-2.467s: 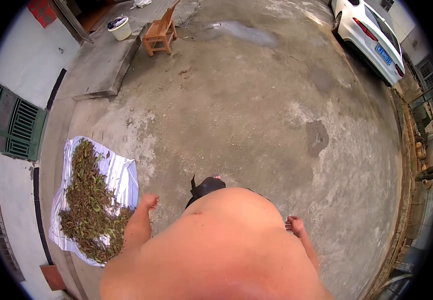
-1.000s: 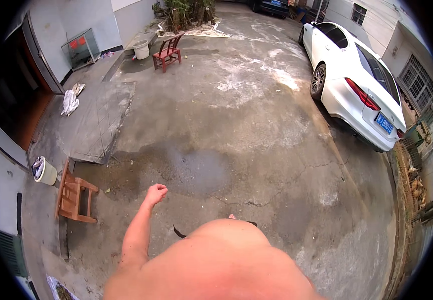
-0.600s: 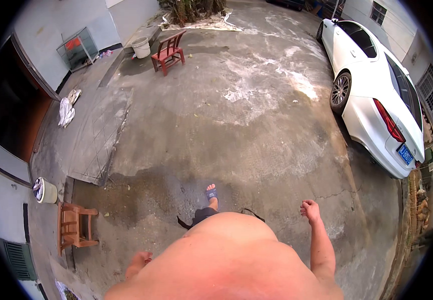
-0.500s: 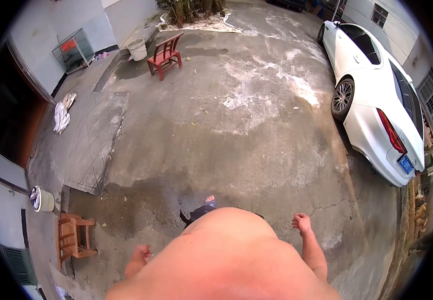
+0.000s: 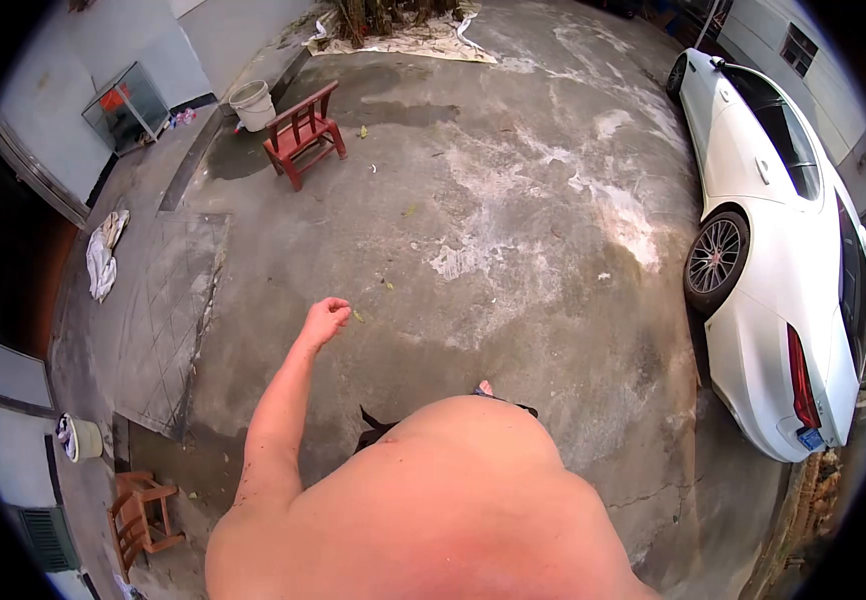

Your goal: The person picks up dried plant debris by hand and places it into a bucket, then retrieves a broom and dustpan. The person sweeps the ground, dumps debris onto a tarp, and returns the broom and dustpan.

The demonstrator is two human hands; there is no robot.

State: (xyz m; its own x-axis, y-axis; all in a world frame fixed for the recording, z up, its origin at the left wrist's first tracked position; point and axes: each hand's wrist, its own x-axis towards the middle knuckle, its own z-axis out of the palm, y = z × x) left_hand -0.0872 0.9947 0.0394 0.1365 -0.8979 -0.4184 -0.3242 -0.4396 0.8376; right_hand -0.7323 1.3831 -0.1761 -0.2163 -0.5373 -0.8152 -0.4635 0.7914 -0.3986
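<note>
My left hand point(image 5: 325, 322) is stretched out ahead of my body over the concrete floor. Its fingers are loosely curled together, and nothing shows in them. A small green leaf point(image 5: 358, 316) appears just beyond the fingertips, apparently on the floor below. My right hand is out of view, hidden behind or beside my bare torso point(image 5: 453, 480). Toes of one foot point(image 5: 485, 387) in a sandal peek out past my belly.
Ahead on the left stand a red wooden chair point(image 5: 305, 138) and a white bucket point(image 5: 252, 106). A white car point(image 5: 763, 220) is parked along the right. Near the left wall are a brown wooden chair point(image 5: 143, 515), a pale bucket point(image 5: 83, 440) and crumpled cloth point(image 5: 103, 258).
My left hand has swung forward and up from beside my body. My right hand has dropped out of view. The car and red chair appear closer as I move forward.
</note>
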